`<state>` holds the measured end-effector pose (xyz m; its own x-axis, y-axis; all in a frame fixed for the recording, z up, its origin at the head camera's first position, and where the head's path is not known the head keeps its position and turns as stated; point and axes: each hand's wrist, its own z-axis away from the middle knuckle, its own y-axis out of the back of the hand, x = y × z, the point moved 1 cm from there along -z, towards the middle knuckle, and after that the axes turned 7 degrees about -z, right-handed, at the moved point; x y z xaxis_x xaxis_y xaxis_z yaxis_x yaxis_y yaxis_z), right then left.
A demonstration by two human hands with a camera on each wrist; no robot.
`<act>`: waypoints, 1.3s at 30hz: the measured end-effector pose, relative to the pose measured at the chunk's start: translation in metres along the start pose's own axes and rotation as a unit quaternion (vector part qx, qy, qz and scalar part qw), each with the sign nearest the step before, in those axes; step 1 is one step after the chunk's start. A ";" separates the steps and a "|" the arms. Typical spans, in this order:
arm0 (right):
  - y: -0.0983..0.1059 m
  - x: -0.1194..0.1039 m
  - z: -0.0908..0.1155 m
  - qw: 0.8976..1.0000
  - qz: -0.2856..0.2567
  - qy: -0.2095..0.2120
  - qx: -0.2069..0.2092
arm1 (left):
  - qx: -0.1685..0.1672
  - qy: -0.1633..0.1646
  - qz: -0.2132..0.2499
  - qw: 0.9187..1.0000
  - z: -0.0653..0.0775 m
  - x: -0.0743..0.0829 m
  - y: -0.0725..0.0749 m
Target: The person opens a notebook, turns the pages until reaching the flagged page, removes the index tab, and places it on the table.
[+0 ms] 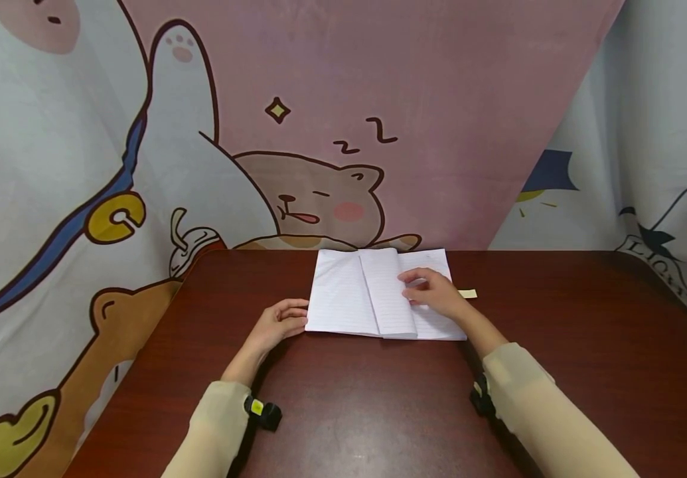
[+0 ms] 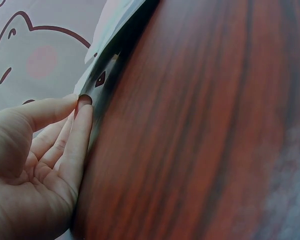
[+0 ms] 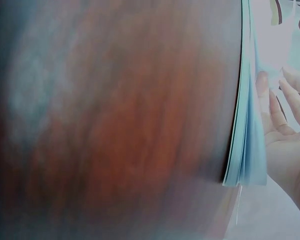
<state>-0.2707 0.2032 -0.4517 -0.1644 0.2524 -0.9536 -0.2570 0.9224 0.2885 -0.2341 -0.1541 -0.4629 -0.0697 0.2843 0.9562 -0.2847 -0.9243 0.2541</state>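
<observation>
An open notebook with white lined pages lies at the far edge of the table. One leaf stands lifted near its middle, curving over the right-hand pages. At the outer edge of the notebook's left side, my left hand pinches the cover and pages between thumb and fingers. The left wrist view shows that hand with the thumb above and fingers at the edge. My right hand pinches the free edge of the lifted leaf. In the right wrist view the right hand appears beyond the stacked page edges.
A small pale yellow strip sticks out past the notebook's right side. The dark reddish-brown table reaches toward me on both sides. Behind it hangs a cloth printed with cartoon animals. Both wrists carry a small black camera.
</observation>
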 end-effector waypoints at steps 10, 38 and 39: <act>-0.006 -0.003 0.000 1.000 -0.001 -0.020 -0.001 | -0.003 -0.003 0.005 1.000 0.001 0.000 -0.001; -0.025 -0.013 0.001 0.999 -0.024 -0.022 0.005 | -0.001 -0.004 0.006 1.000 0.000 -0.001 0.000; -0.026 -0.013 0.002 0.999 -0.026 -0.017 0.005 | -0.001 -0.004 0.005 1.000 0.000 -0.001 0.000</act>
<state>-0.2604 0.1766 -0.4466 -0.1183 0.2132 -0.9698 -0.2551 0.9374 0.2372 -0.2337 -0.1545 -0.4635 -0.0640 0.2734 0.9598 -0.2865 -0.9263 0.2448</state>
